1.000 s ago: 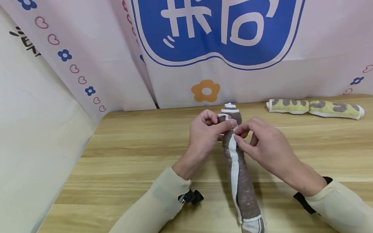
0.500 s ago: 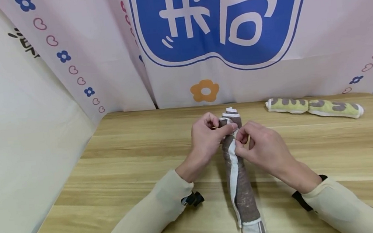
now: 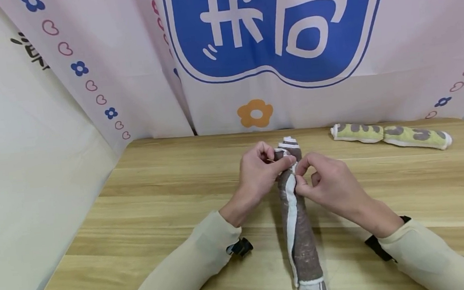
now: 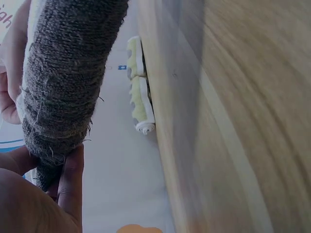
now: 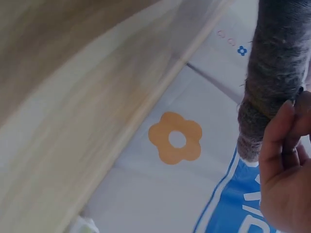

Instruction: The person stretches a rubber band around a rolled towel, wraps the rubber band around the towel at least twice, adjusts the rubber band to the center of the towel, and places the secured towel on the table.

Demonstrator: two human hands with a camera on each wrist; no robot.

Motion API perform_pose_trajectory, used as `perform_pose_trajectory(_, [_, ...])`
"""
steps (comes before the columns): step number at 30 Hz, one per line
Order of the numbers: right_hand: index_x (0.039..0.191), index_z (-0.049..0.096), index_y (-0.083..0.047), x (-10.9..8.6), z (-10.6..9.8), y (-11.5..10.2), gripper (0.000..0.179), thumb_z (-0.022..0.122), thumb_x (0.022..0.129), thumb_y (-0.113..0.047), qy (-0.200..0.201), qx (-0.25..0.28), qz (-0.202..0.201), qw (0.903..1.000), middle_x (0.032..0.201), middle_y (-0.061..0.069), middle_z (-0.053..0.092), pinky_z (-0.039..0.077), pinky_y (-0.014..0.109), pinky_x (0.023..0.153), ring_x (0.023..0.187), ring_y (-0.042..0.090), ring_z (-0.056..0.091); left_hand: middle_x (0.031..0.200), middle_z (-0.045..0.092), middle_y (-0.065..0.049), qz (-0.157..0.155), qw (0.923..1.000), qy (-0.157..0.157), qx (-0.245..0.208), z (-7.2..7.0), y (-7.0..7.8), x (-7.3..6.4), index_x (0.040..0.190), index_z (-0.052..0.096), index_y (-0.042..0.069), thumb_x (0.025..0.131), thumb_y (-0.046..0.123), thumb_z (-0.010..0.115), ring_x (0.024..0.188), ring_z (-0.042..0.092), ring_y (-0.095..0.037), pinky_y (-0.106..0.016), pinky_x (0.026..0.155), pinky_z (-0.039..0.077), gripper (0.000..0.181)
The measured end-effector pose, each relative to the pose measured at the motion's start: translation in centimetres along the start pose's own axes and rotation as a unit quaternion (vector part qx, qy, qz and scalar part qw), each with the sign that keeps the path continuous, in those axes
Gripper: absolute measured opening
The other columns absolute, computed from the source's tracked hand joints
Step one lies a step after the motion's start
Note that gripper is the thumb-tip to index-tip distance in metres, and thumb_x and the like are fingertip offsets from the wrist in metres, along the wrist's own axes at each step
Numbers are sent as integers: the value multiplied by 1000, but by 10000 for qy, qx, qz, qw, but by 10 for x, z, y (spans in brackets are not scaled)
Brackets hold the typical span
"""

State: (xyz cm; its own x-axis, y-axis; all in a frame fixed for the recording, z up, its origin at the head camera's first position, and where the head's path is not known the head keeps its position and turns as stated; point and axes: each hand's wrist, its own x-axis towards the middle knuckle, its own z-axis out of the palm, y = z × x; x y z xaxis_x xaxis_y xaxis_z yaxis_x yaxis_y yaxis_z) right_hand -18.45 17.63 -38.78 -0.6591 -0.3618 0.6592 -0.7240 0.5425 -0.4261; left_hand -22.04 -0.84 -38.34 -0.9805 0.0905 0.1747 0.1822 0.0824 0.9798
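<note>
A brown towel with white edging (image 3: 306, 244), rolled into a long tube, points away from me in the middle of the head view. My left hand (image 3: 256, 173) grips its far part, thumb on top and fingers at the left side and underneath. At the towel's right side, my right hand (image 3: 332, 177) pinches with thumb and index fingertip beside the left thumb. A thin yellowish band (image 5: 262, 109) seems to cross the roll at those fingertips in the right wrist view; its full course is hidden. In the left wrist view the towel's underside stands off the table.
A second rolled towel (image 3: 417, 136), yellow-green with grey patches and narrowed at its middle, lies at the back right of the wooden table (image 3: 139, 217). A printed cloth backdrop (image 3: 212, 105) hangs along the table's back edge.
Both hands and the towel have shifted slightly toward me. The right fingertips stay close to the left thumb; the yellow-green towel lies where it was.
</note>
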Motion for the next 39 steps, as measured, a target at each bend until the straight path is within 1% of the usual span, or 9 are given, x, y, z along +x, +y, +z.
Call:
perform_pose_trajectory(3, [95,61,-13,1,-3,-6,25,71,85,7,-381,648,876,9933,61,-14,50,29,19,42,44,-5,36,68,44,2,80,9999,-19,95,0,0,0,79,48,12,87,13,90,63,43,-11,-23,51,33,42])
perform_pose_trajectory(8, [109,54,-5,4,-6,-14,22,71,96,1,-773,1572,1936,9653,91,6,63,37,24,40,45,9,51,69,47,2,223,9994,38,244,0,0,1,80,48,12,88,12,89,63,44,-10,-23,51,34,41])
perform_pose_trajectory(11, [111,51,-5,4,-4,-17,31,79,97,-7,-823,1181,1879,9716,93,6,61,40,25,44,51,9,50,71,48,2,238,9993,95,274,0,1,0,80,47,12,89,12,88,63,45,-10,-22,51,34,42])
perform_pose_trajectory(15, [108,56,-7,3,0,-19,35,86,91,-9,-690,86,1550,9855,87,-1,63,38,25,49,54,6,42,71,48,1,195,9992,258,232,1,1,0,80,45,11,89,11,88,64,48,-10,-21,51,37,44])
perform_pose_trajectory(20, [105,62,-7,2,-1,-23,30,87,91,-13,-652,-488,1580,9841,84,-3,67,42,28,52,59,7,50,71,49,0,172,9987,445,166,2,2,-1,80,45,12,89,10,88,65,52,-10,-21,51,45,44])
perform_pose_trajectory(25, [91,64,-13,3,-2,-23,21,85,90,-13,-867,-712,1260,9857,77,-7,61,43,29,53,62,7,50,71,51,-1,205,9988,429,81,1,2,-2,81,45,11,89,9,88,65,56,-10,-25,53,54,43])
perform_pose_trajectory(31, [84,62,-15,6,-7,-13,22,81,85,-4,-987,-325,1189,9875,74,-7,56,43,27,56,64,8,48,78,64,-5,-42,9969,-223,-757,-1,-4,6,96,51,6,90,8,86,71,69,-14,-37,67,64,36])
perform_pose_trajectory(36, [88,64,-13,6,-9,-5,23,83,85,1,-730,-15,1014,9922,78,-6,59,44,26,56,65,9,49,106,76,-14,-742,9826,-1065,-1331,-6,-13,17,134,55,-1,96,12,78,85,74,-19,-39,81,63,46])
perform_pose_trajectory(39, [90,65,-13,5,-10,-2,25,84,85,3,-665,335,964,9926,80,-6,58,43,23,54,64,9,48,108,75,-11,-1123,9717,-1690,-1213,-9,-17,19,136,59,-5,99,18,72,88,71,-17,-37,86,61,46])
